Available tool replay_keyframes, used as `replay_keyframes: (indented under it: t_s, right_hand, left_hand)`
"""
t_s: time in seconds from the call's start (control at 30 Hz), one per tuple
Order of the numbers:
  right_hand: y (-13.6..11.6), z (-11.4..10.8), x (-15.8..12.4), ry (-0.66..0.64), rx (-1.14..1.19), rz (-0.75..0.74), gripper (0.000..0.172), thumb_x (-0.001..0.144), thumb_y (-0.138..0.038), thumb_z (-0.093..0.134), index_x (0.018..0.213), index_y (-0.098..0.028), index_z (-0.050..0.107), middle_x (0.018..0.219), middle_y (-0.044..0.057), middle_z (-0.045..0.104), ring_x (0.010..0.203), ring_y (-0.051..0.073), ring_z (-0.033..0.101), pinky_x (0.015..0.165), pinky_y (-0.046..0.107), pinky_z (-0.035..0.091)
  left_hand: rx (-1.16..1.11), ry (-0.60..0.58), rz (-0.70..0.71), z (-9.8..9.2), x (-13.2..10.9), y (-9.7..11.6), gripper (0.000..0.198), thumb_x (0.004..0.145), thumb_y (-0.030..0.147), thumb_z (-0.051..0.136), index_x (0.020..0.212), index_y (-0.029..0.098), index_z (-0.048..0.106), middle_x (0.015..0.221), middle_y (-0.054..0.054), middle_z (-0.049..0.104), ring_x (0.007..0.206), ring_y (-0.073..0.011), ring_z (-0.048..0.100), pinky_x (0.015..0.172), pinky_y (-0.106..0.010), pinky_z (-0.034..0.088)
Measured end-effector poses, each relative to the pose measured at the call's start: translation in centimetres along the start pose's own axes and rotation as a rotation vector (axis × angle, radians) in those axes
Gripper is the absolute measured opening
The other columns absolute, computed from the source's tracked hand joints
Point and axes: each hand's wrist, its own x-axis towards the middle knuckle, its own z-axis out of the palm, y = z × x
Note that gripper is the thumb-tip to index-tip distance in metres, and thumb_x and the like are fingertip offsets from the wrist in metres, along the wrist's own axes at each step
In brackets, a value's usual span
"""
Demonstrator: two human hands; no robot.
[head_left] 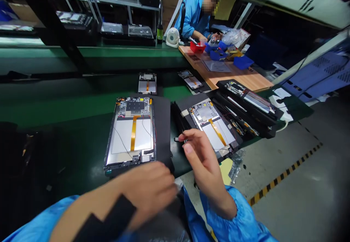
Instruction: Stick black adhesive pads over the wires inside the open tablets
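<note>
An opened tablet (132,134) with its silver battery and orange ribbon cable showing lies on a black mat (163,125) in front of me. My left hand (151,189) hovers at the mat's near edge, fingers curled and blurred. My right hand (201,158) is raised to the right of the mat and pinches a small metallic part (179,139) between thumb and fingertips. A second opened tablet (212,125) rests on a stack of black trays just beyond that hand.
More opened tablets (147,83) lie further along the green belt. Black trays with tablets (246,103) are stacked at the right. A person in a blue coat (195,15) works at a wooden table (232,74) with small bins. The floor drops off at right.
</note>
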Motion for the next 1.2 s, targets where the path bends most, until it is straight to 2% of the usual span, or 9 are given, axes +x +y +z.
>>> replay_keyframes:
  t_s: [0.07,0.13,0.23,0.37,0.5,0.6,0.73,0.9,1.2]
  right_hand:
    - [1.1,0.0,0.5,0.068,-0.045,-0.024,0.034,0.104,-0.026,0.061,0.136,-0.028,0.053,0.121,0.006,0.068,0.113,0.019,0.065,0.096,0.031,0.051]
    - [2.3,0.8,0.8,0.077,-0.082,-0.05,0.046,0.099,-0.022,0.066,0.141,-0.029,0.048,0.122,0.005,0.07,0.115,0.019,0.066,0.098,0.033,0.051]
    - [3.9,2.9,0.9,0.036,-0.107,-0.088,0.055,0.094,-0.017,0.069,0.143,-0.029,0.046,0.117,0.003,0.072,0.111,0.019,0.069,0.098,0.033,0.053]
    - [5.4,5.2,0.8,0.058,-0.147,-0.14,0.056,0.093,-0.014,0.069,0.142,-0.029,0.047,0.114,0.004,0.073,0.107,0.019,0.072,0.099,0.034,0.056]
    - [5.8,6.0,0.7,0.086,-0.208,-0.166,0.054,0.093,-0.013,0.068,0.142,-0.027,0.048,0.114,0.006,0.073,0.106,0.02,0.073,0.099,0.035,0.058]
    - [5.9,6.2,0.7,0.093,-0.229,-0.177,0.052,0.095,-0.011,0.064,0.142,-0.028,0.048,0.114,0.006,0.072,0.105,0.02,0.073,0.097,0.034,0.06]
    - [5.9,6.3,0.6,0.088,-0.278,-0.209,0.052,0.096,-0.009,0.063,0.143,-0.028,0.049,0.113,0.006,0.072,0.105,0.02,0.073,0.098,0.035,0.061]
    - [5.6,6.4,1.0,0.051,-0.321,-0.267,0.051,0.097,-0.006,0.059,0.141,-0.029,0.051,0.111,0.006,0.073,0.103,0.02,0.073,0.095,0.033,0.062]
    - [5.1,6.5,0.9,0.024,-0.323,-0.216,0.049,0.097,-0.006,0.06,0.139,-0.029,0.053,0.113,0.006,0.072,0.105,0.02,0.073,0.095,0.034,0.062]
  left_hand:
    - [0.034,0.082,-0.014,-3.1,0.2,-4.5,0.031,0.108,0.02,0.042,0.118,0.022,0.072,0.117,-0.01,0.074,0.109,-0.0217,0.067,0.1,-0.035,0.051]
    - [0.07,0.077,-0.05,-5.5,0.5,-9.2,0.033,0.11,0.028,0.045,0.13,0.023,0.071,0.136,-0.012,0.069,0.132,-0.0277,0.058,0.114,-0.043,0.044]
    - [-0.106,-0.115,-0.084,-7.1,1.3,-14.9,0.027,0.107,0.037,0.057,0.117,0.026,0.079,0.126,-0.007,0.074,0.12,-0.0237,0.064,0.108,-0.036,0.045]
    - [-0.366,-0.296,-0.028,-7.0,3.7,-18.9,0.026,0.102,0.044,0.067,0.099,0.025,0.084,0.102,-0.004,0.076,0.097,-0.017,0.068,0.091,-0.025,0.049]
    - [-0.423,-0.343,0.02,-6.1,6.5,-20.5,0.023,0.096,0.039,0.075,0.081,0.022,0.081,0.086,-0.001,0.073,0.084,-0.0145,0.065,0.081,-0.023,0.047]
    - [-0.425,-0.363,0.033,-5.1,7.8,-21.1,0.008,0.088,0.027,0.083,0.084,0.023,0.077,0.084,0.001,0.071,0.084,-0.0154,0.062,0.08,-0.024,0.044]
    - [-0.432,-0.403,0.04,-4.3,8.0,-21.1,0.009,0.089,0.018,0.079,0.085,0.024,0.075,0.085,0.002,0.071,0.084,-0.015,0.061,0.085,-0.025,0.042]
    - [-0.45,-0.452,0.046,-4.9,8.3,-21.1,0.013,0.093,0.019,0.074,0.081,0.023,0.072,0.085,0.001,0.067,0.084,-0.0155,0.059,0.082,-0.023,0.043]
    - [-0.429,-0.469,0.071,-5.6,9.0,-21.6,0.017,0.089,0.008,0.071,0.078,0.021,0.067,0.082,0.001,0.063,0.08,-0.0151,0.058,0.078,-0.022,0.043]
